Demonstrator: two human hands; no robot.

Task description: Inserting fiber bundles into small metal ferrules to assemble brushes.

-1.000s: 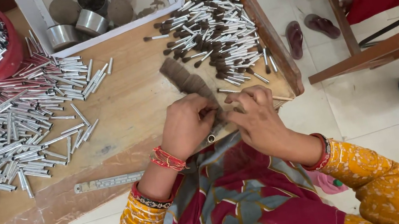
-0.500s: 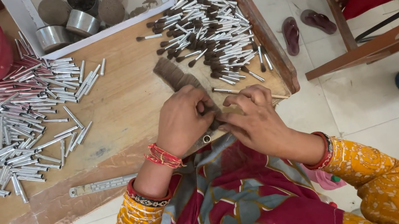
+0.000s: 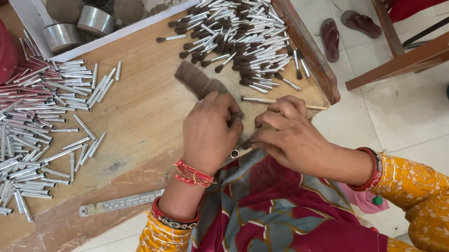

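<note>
At frame centre the left hand (image 3: pixel 210 131) presses curled fingers on a brown hair tuft (image 3: pixel 199 84) on the table (image 3: pixel 137 117), while the right hand (image 3: pixel 288 136) pinches a small tube (image 3: pixel 236 152), silver tubes (image 3: pixel 3 159) heaped left.

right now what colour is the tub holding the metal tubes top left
Red; the tub shows best in the head view.

Small metal tube (image 3: pixel 235 153) mostly hidden between both hands.
</note>
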